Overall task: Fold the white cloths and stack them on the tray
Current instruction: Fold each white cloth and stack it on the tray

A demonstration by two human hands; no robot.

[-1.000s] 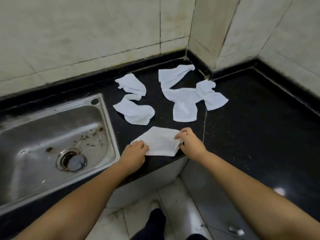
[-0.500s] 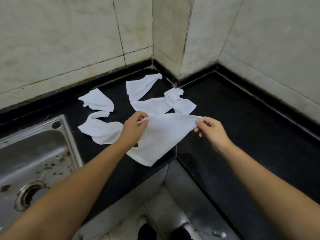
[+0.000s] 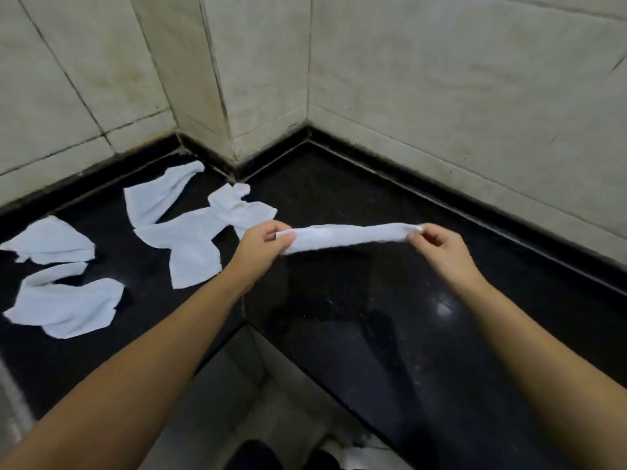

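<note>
I hold a white cloth [image 3: 346,236] stretched out flat between both hands above the black counter [image 3: 390,300]. My left hand [image 3: 263,247] pinches its left end and my right hand [image 3: 441,247] pinches its right end. Seen edge-on, it looks like a narrow band. Several more white cloths lie crumpled on the counter to the left: one by the wall corner [image 3: 159,195], one in the middle [image 3: 193,245], one bunched behind my left hand [image 3: 237,206], and two at the far left [image 3: 51,244] [image 3: 68,305]. No tray is in view.
Tiled walls [image 3: 441,79] close the counter at the back and right, with a jutting wall corner [image 3: 203,96] in the middle. The counter's inner front edge [image 3: 305,368] drops to the floor, where my feet [image 3: 305,456] show. A sliver of the steel sink [image 3: 10,412] sits at the far left.
I lifted the cloth off the counter's front edge and carried it to the right, stretched out between both hands. My view swung right, so the sink has nearly left the frame.
</note>
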